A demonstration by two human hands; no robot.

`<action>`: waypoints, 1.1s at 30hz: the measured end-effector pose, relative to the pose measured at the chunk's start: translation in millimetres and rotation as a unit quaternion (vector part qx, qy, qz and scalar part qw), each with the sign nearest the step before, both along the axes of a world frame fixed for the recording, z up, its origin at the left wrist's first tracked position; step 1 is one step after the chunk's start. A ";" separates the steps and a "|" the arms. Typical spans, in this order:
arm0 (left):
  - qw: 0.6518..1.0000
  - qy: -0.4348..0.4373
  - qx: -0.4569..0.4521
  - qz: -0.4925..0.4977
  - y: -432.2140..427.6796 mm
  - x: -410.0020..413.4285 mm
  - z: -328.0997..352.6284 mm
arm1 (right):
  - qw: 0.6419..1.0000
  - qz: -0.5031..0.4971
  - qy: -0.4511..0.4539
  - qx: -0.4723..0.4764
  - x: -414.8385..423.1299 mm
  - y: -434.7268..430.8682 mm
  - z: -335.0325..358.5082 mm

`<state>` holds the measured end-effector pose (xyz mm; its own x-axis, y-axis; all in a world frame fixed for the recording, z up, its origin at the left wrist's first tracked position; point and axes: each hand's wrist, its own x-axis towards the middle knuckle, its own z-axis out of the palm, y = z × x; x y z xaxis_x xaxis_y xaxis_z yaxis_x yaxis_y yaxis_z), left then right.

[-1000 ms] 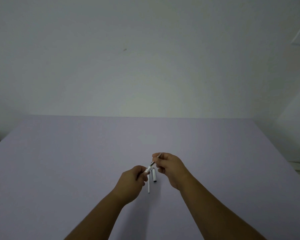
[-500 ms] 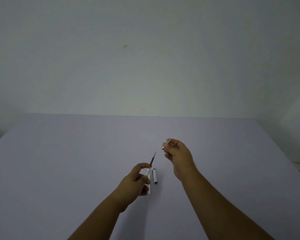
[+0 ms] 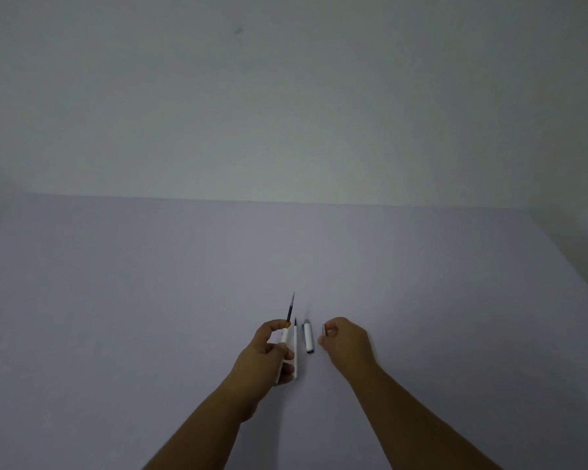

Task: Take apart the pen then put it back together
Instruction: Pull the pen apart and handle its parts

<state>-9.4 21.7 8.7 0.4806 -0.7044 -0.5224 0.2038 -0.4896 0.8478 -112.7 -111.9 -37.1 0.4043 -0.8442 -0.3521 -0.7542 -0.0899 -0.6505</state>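
Your left hand (image 3: 263, 357) grips the white pen body (image 3: 283, 340), its dark refill (image 3: 290, 308) sticking out past your fingers. Your right hand (image 3: 345, 340) pinches the small tip piece (image 3: 324, 330) just beside the cap (image 3: 308, 336) on the table (image 3: 116, 300).

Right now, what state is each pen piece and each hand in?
Pen barrel: held in the left hand, tip piece off, dark refill sticking out.
Thin white piece: lying loose on the table.
Cap: off, lying on the table.
Small tip piece: pinched in the right hand.
Left hand: closed on the barrel.
Right hand: closed on the tip piece, low over the table.
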 end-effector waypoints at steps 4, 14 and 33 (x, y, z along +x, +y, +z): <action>1.000 0.006 0.001 -0.001 -1.6 2.0 -4.4 | 0.999 0.019 0.008 -0.026 -0.8 -0.3 -4.1; 1.000 0.010 0.008 -0.010 -4.3 -3.1 -6.4 | 1.000 -0.005 -0.021 0.002 -3.0 0.2 -8.0; 0.999 0.013 0.001 -0.044 -20.5 -16.8 -3.2 | 0.920 -0.166 -0.299 0.194 8.8 -19.0 32.8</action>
